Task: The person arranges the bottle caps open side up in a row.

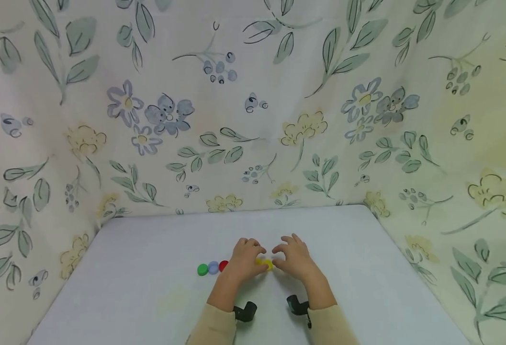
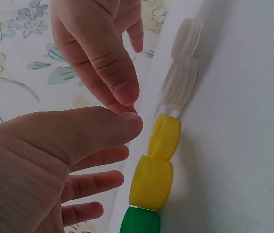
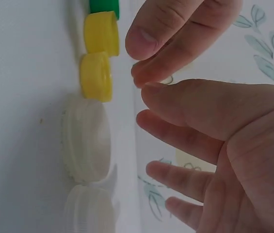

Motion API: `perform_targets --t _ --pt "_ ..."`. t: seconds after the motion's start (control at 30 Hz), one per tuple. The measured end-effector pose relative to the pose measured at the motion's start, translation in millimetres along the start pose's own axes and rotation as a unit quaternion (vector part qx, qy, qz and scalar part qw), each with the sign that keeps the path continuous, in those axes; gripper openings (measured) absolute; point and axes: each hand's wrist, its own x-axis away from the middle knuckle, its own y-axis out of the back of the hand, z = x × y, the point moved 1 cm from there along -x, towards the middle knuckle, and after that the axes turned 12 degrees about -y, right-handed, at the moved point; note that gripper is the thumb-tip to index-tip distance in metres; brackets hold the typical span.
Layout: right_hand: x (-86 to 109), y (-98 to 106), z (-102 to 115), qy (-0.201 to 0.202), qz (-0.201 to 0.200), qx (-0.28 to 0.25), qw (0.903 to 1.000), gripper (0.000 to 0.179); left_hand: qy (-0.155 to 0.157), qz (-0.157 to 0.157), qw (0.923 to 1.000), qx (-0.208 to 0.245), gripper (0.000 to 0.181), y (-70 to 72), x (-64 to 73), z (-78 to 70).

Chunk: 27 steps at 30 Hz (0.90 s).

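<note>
Plastic bottle caps lie in a row on a white table. At the row's left end in the head view are a green cap, a light blue cap and a red cap. My left hand hovers over the middle, fingers loosely bent and holding nothing visible, hiding some caps. Facing it, my right hand has spread fingers and holds nothing. Their thumbs come close beside a yellow cap. The left wrist view shows another yellow cap touching it, then a second green cap. Two whitish caps continue the row past the yellow ones.
The white table extends around the row on all sides. A floral cloth hangs behind and along both sides. A black wrist device sits on the left wrist, and a similar black device on the right.
</note>
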Motion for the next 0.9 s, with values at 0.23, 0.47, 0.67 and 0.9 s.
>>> perform_targets --t 0.23,0.47,0.67,0.9 --pt "-3.7 -4 -4 0.008 -0.008 0.01 0.9999 0.02 0.02 0.011 0.9995 0.022 0.028 -5.4 -4.6 -0.1" --pt "-3.2 -6 -3 0.0 -0.005 0.004 1.0 0.014 0.024 0.017 0.9993 0.024 0.019 -12.8 -4.9 2.3" --pt "-5.6 -10 -1 -0.009 0.004 0.01 0.9999 0.012 0.03 0.013 0.9987 0.038 0.02 -12.5 -3.9 1.2" --pt "-7.0 -15 1 0.01 -0.005 0.014 0.9998 0.011 0.019 0.004 0.9998 0.006 0.018 -12.2 -3.7 0.8"
